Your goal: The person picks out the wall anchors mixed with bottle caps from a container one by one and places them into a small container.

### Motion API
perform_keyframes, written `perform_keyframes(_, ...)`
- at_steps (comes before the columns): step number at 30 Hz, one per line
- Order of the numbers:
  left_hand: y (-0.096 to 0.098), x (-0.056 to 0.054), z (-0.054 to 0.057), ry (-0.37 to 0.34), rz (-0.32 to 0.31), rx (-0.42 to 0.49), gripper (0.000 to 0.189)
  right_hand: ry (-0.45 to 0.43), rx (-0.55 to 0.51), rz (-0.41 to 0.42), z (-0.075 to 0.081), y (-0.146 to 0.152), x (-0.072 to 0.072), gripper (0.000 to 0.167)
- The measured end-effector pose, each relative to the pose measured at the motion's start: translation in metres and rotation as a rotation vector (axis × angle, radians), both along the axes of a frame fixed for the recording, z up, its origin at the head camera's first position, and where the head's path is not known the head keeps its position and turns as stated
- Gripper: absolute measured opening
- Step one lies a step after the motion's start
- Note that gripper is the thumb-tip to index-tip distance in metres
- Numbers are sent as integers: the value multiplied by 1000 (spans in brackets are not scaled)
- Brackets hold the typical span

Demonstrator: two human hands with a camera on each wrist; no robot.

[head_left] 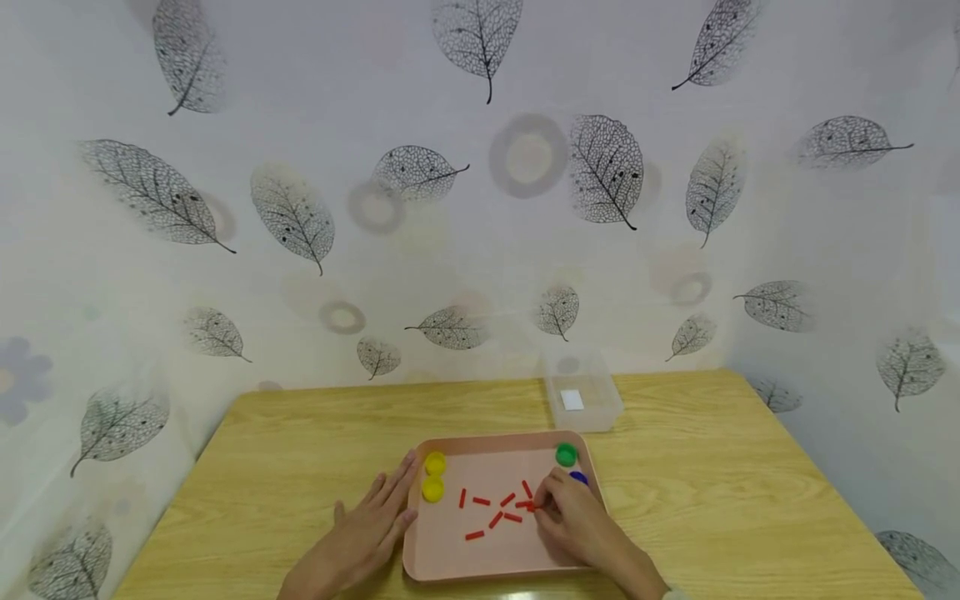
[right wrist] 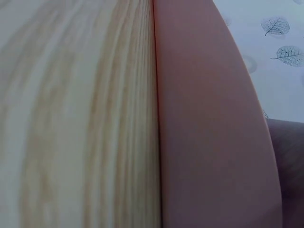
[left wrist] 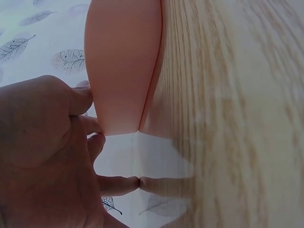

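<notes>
Sticks [head_left: 482, 502], red, long axes scattered, one pointing leftward from right-hand fingers [head_left: 555, 487]

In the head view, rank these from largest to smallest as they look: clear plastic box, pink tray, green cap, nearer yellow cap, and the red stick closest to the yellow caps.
1. Pink tray
2. Clear plastic box
3. Green cap and nearer yellow cap: too alike to rank
4. Red stick

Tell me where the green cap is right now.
In the head view, the green cap sits inside the pink tray, near its far right corner, just beyond the blue cap that the right hand partly hides.
</notes>
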State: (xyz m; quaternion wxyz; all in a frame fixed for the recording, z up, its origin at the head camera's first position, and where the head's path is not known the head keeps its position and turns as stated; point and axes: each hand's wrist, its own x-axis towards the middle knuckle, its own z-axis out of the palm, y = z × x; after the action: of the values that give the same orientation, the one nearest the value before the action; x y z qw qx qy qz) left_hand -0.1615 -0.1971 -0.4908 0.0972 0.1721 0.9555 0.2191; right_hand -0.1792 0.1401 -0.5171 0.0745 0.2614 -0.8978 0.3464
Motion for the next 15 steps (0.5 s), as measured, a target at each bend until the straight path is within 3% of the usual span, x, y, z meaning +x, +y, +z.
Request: perform_keyframes(15, -1, -2, -1, -17, -3, 1, 63, -32, -39, -4, -3, -2, 2, 20)
